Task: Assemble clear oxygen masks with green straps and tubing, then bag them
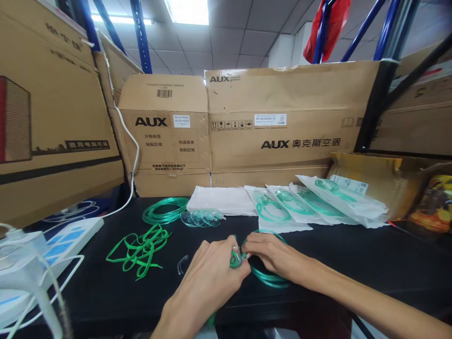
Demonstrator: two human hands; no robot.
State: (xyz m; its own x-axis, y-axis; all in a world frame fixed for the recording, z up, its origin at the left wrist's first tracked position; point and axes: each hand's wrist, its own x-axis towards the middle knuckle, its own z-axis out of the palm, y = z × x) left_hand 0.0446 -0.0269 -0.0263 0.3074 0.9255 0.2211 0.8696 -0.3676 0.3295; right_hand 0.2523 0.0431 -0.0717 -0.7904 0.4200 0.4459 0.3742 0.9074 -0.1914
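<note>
My left hand (215,268) is closed around a clear green mask (236,258), with part of a green strap in it. My right hand (270,252) pinches at the mask's small connector, its fingertips close to my left thumb. Beneath and beside my right hand is a coil of green tubing (270,280); whether its end joins the mask is hidden by my fingers. Green elastic straps (143,252) lie tangled to the left. Behind them are another coil of green tubing (165,210) and a row of clear masks (201,218). A short clear wire piece (181,265) lies left of my left hand.
White packages (221,200) are stacked at the back, beside several pouches (273,210) with green tubing inside. A white power strip (67,245) with cables stands at the left. Cardboard boxes (278,108) wall off the black table's (353,263) rear. A yellow package (367,169) is at back right.
</note>
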